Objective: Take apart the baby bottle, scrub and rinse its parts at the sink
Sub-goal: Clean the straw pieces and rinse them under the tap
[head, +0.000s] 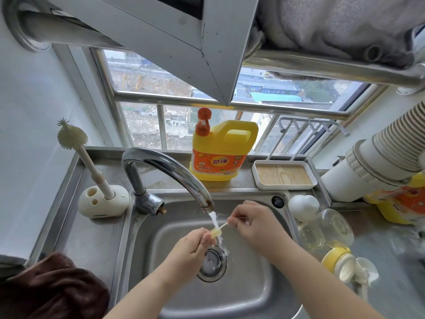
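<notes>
Stainless steel runs across our whole head view: a sink (264, 293) set into a steel table (96, 240), with a barred window (174, 125) behind it looking out over rooftops. From the curved faucet (161, 166) a stream of water (215, 223) falls toward the drain (211, 263).

Both our hands are over the basin, right under the stream. Our left hand (192, 246) pinches a small yellowish brush head (215, 233) between curled fingertips. Our right hand (255, 221) pinches the far end of the thin pale stick (223, 226) that joins that head, so the small brush lies slanted between the two hands with water running over it.

On the table to the right of the sink we see the clear baby bottle (326, 229) lying on its side, a white rounded cap (303, 207) just behind it, and a yellow collar (338, 261) with a white part nearer to us.

At the back stand a yellow dish soap jug (223, 153) with an orange cap and a white tray (284, 174) with a wood-grain floor. On the left, a long silicone bottle brush (73, 139) leans in a white holder (103, 202), and a brown towel (50, 288) lies at the near corner.
</notes>
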`<state>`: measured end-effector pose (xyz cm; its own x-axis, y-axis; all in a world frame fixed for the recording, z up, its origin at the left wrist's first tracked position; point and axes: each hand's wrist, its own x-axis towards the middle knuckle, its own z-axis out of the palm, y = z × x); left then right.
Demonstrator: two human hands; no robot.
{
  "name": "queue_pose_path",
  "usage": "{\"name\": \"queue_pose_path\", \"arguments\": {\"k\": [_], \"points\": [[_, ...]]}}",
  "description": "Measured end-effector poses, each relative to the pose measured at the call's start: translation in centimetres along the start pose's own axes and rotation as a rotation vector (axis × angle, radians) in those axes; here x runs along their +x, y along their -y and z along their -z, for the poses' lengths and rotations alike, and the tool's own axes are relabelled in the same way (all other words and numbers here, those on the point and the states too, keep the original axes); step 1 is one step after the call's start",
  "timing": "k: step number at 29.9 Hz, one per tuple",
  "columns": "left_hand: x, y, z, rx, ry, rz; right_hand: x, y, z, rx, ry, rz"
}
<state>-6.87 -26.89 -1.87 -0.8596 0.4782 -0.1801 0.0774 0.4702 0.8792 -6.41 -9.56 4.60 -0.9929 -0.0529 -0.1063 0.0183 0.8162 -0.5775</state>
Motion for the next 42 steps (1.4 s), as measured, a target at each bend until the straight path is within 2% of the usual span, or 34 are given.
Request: {"name": "queue_pose_path", "arguments": {"k": [4,7,10,13,15,16,19,22,25,28,31,35,38,41,42], "points": [[0.0,0.0,0.0,-0.078,0.012,-0.029,-0.4,-0.2,-0.4,-0.030,0.059,0.062],[-0.3,0.0,0.1,-0.161,0.061,0.011,-0.4,-0.5,-0.3,-0.014,-0.043,-0.011],[-0.5,0.2,-0.1,-0.067,0.044,0.026,-0.5,-0.3,-0.4,-0.075,0.039,0.047],[-0.6,-0.1,-0.2,-0.009,0.010,0.042,-0.4,-0.5,-0.2,-0.026,-0.036,-0.026],[-0.7,-0.2,-0.1,0.001,-0.012,0.049,-0.4,-0.2,-0.3,-0.029,0.056,0.011],[-0.7,-0.2,-0.1,-0.001,-0.013,0.046,-0.4,-0.1,-0.5,-0.035,0.082,0.028],[-0.9,-0.2,-0.2,-0.027,-0.002,0.060,-0.3,-0.3,-0.5,-0.003,-0.020,-0.064],[-1.2,-0.1,-0.2,-0.043,-0.010,0.074,-0.4,0.0,-0.8,-0.014,0.105,-0.023],[-1.2,0.0,-0.1,-0.037,-0.012,0.071,-0.4,0.0,-1.2,0.007,0.032,-0.060],[-1.5,0.3,0.3,-0.080,-0.043,0.084,-0.4,0.4,-1.4,-0.008,0.127,-0.012],[-1.9,0.4,0.6,-0.146,-0.035,0.077,-0.4,0.2,-1.3,-0.002,0.043,-0.083],[-2.1,0.5,0.6,-0.142,-0.029,0.095,-0.7,0.7,-1.5,-0.023,0.113,-0.041],[-2.1,0.6,0.6,-0.074,-0.030,0.114,-0.5,0.5,-1.5,0.042,0.012,-0.109],[-2.1,0.6,0.8,-0.059,-0.021,0.104,-0.7,1.1,-1.9,-0.012,0.112,-0.005],[-2.2,0.5,0.9,-0.069,-0.020,0.107,-0.7,1.1,-2.0,0.006,0.091,-0.025]]}}
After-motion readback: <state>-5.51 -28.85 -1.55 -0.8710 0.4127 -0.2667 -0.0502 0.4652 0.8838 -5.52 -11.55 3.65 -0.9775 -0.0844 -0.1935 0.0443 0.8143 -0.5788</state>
